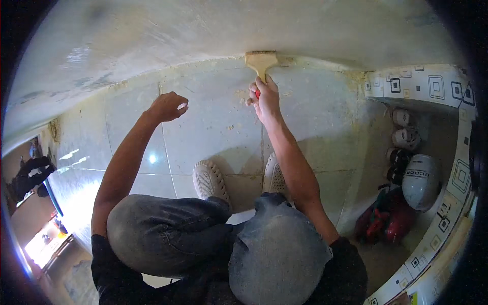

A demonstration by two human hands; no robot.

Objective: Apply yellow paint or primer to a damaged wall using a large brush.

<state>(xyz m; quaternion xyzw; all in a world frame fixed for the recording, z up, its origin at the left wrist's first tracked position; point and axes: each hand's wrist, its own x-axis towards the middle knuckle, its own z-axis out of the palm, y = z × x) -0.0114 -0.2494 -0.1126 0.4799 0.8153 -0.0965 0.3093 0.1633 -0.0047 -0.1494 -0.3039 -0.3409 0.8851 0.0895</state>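
Observation:
My right hand (265, 97) grips the handle of a flat, wide paintbrush (261, 61) with a pale head and a bit of red at the handle. Its dark bristle edge meets the foot of the pale wall (213, 30), where wall and floor join. My left hand (169, 106) hangs above the tiled floor (206, 145) to the left, fingers curled; whether something small and white lies between them I cannot tell. Yellowish smears and crumbs mark the tiles and the joint near the brush.
Below me are my knees in jeans and two pale perforated clogs (207, 179). On the right, inside a patterned tile border (436, 87), sit shoes (406, 138), a white helmet (420, 183) and a red object (398, 221). Bright light falls at the left by a doorway.

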